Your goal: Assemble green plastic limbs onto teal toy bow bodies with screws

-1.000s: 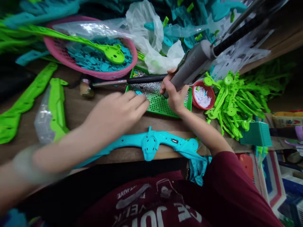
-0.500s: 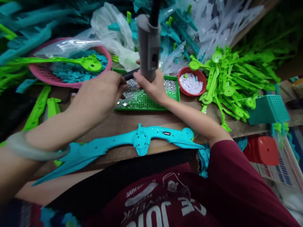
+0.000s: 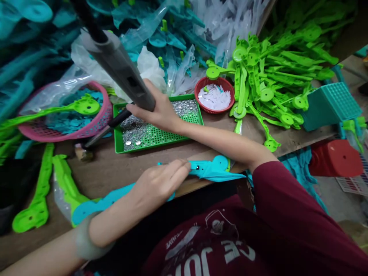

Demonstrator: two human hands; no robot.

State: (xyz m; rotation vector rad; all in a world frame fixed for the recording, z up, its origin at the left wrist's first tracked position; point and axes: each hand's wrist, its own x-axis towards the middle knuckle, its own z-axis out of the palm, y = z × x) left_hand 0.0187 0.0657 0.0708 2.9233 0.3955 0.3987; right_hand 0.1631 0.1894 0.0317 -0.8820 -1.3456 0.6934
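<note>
My right hand (image 3: 162, 111) is closed around the lower part of a grey electric screwdriver (image 3: 126, 73), held tilted over a green tray (image 3: 158, 144) of small metal screws. Its metal shaft points down and left, its tip by a small block (image 3: 83, 152) on the bench. My left hand (image 3: 162, 178) lies over the middle of a blue plastic bow-shaped part (image 3: 209, 168), fingers together and bent onto it. That grip hides the part's centre; a small dark slot shows just right of the fingertips. The blue part lies along the bench's front edge.
A pink basket (image 3: 107, 111) with blue pieces stands left, and a red basket (image 3: 198, 97) of white pieces is behind the tray. Lime-green parts (image 3: 267, 94) are heaped at right, beside a teal basket (image 3: 330, 107). A red stool (image 3: 342, 157) stands beyond the bench.
My left hand has gone from beside the screwdriver's nose down onto the blue part. The screwdriver has swung left and tilted in my right hand. The view has shifted somewhat.
</note>
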